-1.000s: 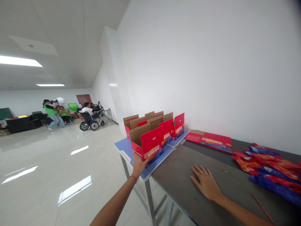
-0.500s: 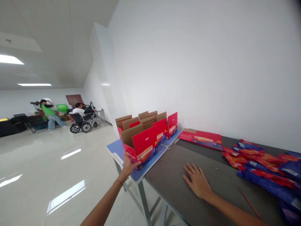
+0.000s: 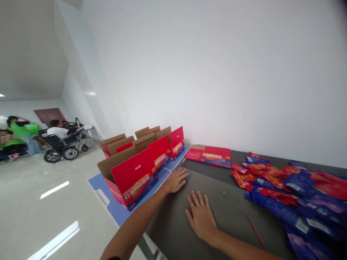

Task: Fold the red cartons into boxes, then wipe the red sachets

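Note:
My left hand [image 3: 175, 181] is over the dark table [image 3: 225, 209] near its left edge, fingers stretched out, holding nothing. Palm down on the same table, my right hand [image 3: 201, 216] lies with its fingers spread. Left of my left hand, a red cardboard box [image 3: 135, 177] with raised flaps stands on a blue table [image 3: 119, 213]. Several similar open boxes stand behind it in rows. Beyond my hands, a flattened red carton [image 3: 208, 155] lies at the back of the dark table.
Many blue and red sachets [image 3: 287, 195] are heaped on the right. A thin red stick [image 3: 256, 231] lies in front of them. A white wall [image 3: 217, 83] rises behind the tables. People and a wheelchair [image 3: 63, 142] are at the far left.
My left hand has let go of the nearest red box and moved right onto the dark table. The view has turned right. My right hand stays spread on the table.

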`<control>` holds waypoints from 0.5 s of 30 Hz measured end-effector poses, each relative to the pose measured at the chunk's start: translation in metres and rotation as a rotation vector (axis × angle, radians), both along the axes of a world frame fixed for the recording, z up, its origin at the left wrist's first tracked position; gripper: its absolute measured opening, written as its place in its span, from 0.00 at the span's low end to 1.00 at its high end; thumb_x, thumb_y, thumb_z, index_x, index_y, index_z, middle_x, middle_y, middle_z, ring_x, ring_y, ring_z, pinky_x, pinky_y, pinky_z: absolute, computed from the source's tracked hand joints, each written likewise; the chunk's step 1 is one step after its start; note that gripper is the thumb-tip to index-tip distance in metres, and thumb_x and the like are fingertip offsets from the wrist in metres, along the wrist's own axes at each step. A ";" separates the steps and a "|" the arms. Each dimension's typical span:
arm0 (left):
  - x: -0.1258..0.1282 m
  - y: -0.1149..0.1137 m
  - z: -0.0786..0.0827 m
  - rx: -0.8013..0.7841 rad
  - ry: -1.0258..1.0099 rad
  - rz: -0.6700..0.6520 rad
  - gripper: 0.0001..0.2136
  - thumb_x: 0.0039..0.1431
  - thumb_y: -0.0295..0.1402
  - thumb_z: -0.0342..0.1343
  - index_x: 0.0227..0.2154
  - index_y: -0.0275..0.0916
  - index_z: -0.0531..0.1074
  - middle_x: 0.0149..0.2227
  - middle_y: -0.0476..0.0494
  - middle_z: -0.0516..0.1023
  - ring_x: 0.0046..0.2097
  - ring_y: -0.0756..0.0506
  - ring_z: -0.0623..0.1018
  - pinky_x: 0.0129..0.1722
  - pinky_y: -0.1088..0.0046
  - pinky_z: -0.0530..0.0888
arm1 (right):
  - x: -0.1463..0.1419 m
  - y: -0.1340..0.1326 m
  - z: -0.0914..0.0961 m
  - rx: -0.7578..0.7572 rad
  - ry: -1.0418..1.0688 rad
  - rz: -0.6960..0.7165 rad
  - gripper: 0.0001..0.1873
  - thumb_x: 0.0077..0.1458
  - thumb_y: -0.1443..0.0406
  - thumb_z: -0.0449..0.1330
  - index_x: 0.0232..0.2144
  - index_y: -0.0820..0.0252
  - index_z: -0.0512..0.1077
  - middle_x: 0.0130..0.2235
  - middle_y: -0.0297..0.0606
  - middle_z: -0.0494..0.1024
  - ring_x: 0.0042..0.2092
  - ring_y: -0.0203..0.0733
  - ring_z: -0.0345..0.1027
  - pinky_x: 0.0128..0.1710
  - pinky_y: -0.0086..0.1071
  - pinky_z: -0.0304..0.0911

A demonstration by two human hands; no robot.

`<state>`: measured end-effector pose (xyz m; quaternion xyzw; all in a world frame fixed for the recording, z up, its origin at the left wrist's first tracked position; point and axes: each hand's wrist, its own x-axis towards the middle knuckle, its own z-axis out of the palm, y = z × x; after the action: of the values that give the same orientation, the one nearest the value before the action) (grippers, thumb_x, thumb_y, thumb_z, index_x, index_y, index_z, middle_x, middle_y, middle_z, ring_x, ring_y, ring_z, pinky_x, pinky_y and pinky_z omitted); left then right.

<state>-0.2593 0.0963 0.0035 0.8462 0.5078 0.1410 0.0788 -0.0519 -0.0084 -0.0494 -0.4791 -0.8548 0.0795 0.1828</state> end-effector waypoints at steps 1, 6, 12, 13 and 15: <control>0.001 0.013 -0.005 -0.044 0.015 0.019 0.27 0.71 0.41 0.49 0.71 0.45 0.63 0.75 0.40 0.57 0.76 0.35 0.54 0.73 0.45 0.53 | 0.000 0.000 0.001 -0.010 0.007 0.001 0.34 0.72 0.50 0.45 0.72 0.60 0.62 0.75 0.47 0.53 0.75 0.65 0.41 0.73 0.63 0.35; -0.001 0.022 -0.026 -0.058 0.085 0.059 0.28 0.75 0.47 0.41 0.73 0.48 0.57 0.76 0.43 0.54 0.77 0.37 0.51 0.74 0.47 0.51 | -0.002 -0.001 0.005 -0.085 0.021 -0.010 0.35 0.72 0.49 0.45 0.72 0.60 0.60 0.75 0.47 0.52 0.76 0.63 0.38 0.73 0.61 0.30; -0.001 0.018 -0.027 -0.018 0.093 0.050 0.28 0.76 0.50 0.39 0.73 0.49 0.57 0.76 0.43 0.54 0.77 0.38 0.52 0.74 0.49 0.52 | 0.005 0.010 0.009 -0.054 0.090 -0.041 0.28 0.73 0.54 0.45 0.66 0.55 0.70 0.71 0.43 0.64 0.72 0.57 0.52 0.72 0.55 0.43; -0.001 0.019 -0.027 -0.014 0.086 0.049 0.28 0.75 0.50 0.39 0.73 0.49 0.57 0.76 0.44 0.55 0.77 0.38 0.53 0.74 0.48 0.52 | 0.009 0.024 0.016 -0.019 0.100 -0.060 0.27 0.73 0.56 0.44 0.63 0.55 0.73 0.69 0.43 0.68 0.69 0.54 0.58 0.70 0.51 0.49; 0.000 0.018 -0.028 -0.007 0.077 0.053 0.28 0.75 0.50 0.39 0.73 0.50 0.58 0.76 0.44 0.55 0.76 0.37 0.54 0.74 0.47 0.53 | 0.018 0.067 0.036 0.093 0.057 -0.070 0.24 0.72 0.61 0.45 0.60 0.54 0.74 0.65 0.43 0.72 0.65 0.51 0.63 0.65 0.45 0.58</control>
<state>-0.2592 0.1144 -0.0242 0.8369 0.5333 0.1086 0.0582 -0.0334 0.0586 -0.0132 -0.4973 -0.8347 0.0468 0.2320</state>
